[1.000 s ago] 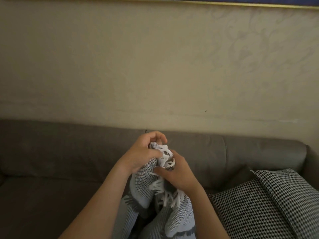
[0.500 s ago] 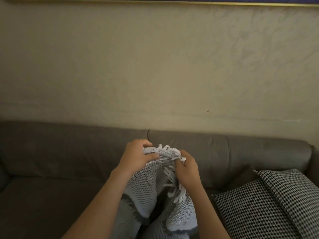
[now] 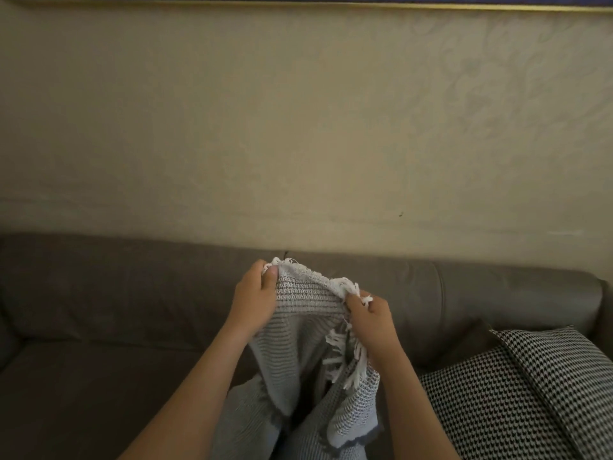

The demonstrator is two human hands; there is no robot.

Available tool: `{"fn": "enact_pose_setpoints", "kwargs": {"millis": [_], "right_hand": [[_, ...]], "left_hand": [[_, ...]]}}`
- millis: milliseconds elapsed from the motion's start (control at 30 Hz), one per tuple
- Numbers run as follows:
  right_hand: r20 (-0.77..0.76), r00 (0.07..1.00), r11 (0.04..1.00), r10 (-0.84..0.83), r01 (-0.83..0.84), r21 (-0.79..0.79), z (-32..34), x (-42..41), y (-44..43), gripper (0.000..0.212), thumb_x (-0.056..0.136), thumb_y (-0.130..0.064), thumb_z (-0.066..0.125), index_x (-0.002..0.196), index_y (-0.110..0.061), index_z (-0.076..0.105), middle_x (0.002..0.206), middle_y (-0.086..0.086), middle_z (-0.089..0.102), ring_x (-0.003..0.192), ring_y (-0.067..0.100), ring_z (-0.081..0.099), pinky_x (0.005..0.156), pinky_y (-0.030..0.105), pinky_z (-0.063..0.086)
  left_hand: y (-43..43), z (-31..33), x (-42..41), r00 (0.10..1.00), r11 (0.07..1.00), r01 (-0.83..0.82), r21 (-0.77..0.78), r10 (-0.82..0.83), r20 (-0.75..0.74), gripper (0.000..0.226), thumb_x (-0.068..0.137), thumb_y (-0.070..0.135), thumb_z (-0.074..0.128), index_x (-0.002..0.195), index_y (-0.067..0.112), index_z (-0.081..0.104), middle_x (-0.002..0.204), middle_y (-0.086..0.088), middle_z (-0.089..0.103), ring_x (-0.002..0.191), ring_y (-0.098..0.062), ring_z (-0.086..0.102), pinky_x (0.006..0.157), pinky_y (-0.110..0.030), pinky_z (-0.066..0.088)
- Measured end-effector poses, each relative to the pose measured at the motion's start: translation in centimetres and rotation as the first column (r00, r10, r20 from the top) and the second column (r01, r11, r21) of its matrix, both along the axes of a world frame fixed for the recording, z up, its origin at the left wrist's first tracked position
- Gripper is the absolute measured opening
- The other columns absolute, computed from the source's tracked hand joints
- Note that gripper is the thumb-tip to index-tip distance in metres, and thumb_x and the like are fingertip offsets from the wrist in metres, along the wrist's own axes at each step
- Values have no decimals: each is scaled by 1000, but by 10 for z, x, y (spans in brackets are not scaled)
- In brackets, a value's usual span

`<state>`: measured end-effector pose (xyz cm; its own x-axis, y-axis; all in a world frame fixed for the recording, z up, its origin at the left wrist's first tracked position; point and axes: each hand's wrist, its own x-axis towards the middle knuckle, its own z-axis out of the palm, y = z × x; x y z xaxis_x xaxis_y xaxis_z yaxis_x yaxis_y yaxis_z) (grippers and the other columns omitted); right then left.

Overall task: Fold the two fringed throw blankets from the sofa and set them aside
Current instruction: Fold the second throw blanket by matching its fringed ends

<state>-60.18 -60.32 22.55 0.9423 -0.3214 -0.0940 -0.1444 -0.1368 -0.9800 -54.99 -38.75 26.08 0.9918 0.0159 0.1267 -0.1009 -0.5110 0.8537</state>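
Holding the throw blanket [image 3: 298, 346] up in front of the sofa [image 3: 116, 310], we grip its fringed top edge with both hands. Our left hand [image 3: 255, 300] is closed around the left corner, thumb pressed on the near face of the weave and fingers curled behind it. Our right hand [image 3: 371, 322] is closed on the edge further right and slightly lower, with white fringe [image 3: 348, 287] spilling out above the knuckles. Between the two hands a short stretch of the edge is pulled fairly taut, showing a light grey open weave with darker ribbing. Below the hands the blanket hangs down in loose folds toward the near edge of the view, with a second run of fringe dangling just under the right hand and a dark band along a lower hem. The sofa is grey-brown, with its backrest running across the far side beneath a pale textured wall [image 3: 298, 127]. At the right, two black-and-white houndstooth cushions [image 3: 517, 403] lean on the seat, just beside our right forearm. Only one blanket can be told apart here.
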Motion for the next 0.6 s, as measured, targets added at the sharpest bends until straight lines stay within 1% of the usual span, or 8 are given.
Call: {"fn": "enact_pose_setpoints", "kwargs": {"millis": [100,167,267,333,367,467,533,600], "right_hand": [[-34,992,957,-124,110,-270,-1,4,1,26,103,-16,54,79,-12,63,68,-2,63,59,12,54,54,28,39],[-53,968,931,-245,219,-293,4,5,2,23,104,-14,52,89,-16,68,76,1,66,67,12,59,56,27,41],[-84,973,963,-216,198,-182,6,6,3,21,102,-21,60,83,-16,66,75,4,67,71,21,62,61,32,46],[-69,987,988,-147,144,-49,8,6,4,10,96,-19,66,87,-15,69,78,10,71,71,21,64,64,35,55],[-59,992,993,-111,113,33,10,5,5,4,94,-15,67,94,-16,70,86,15,73,74,21,66,70,40,59],[-48,997,986,-62,69,152,20,4,7,25,96,-10,62,118,-20,68,103,11,73,87,22,70,79,43,60],[3,998,982,-58,56,182,27,3,9,30,96,-8,60,123,-19,69,98,12,73,79,23,67,72,42,58],[62,996,978,-64,50,204,30,1,11,30,96,-4,63,122,-15,72,88,12,74,73,23,64,67,40,55]], "left_hand": [[-1,1,-1,999,1000,-15,19,14,48,42,108,33,54,72,18,39,65,7,43,58,-10,38,58,-36,32],[2,-2,1,995,994,-97,53,95,37,44,103,34,61,67,18,41,61,8,45,57,-11,41,55,-36,31],[3,-7,-2,964,964,-265,39,265,-5,22,104,31,60,88,16,56,80,2,62,74,-17,57,62,-34,36],[0,-13,-7,965,965,-259,-41,257,-55,9,106,23,54,105,16,59,96,2,65,84,-12,57,68,-32,41],[-2,-16,-9,974,974,-219,-64,214,-76,11,107,20,50,110,17,60,102,3,65,89,-9,58,70,-30,43],[-9,-30,-13,985,985,-93,-147,70,-158,26,110,16,45,121,25,67,122,5,66,114,-14,62,90,-31,50],[-15,-31,-19,975,971,-45,-233,-8,-223,39,109,11,42,127,34,67,134,5,63,127,-15,58,105,-36,49],[-20,-32,-21,967,960,38,-276,-104,-232,47,107,7,42,121,41,72,134,7,67,128,-15,61,112,-43,51]]}}
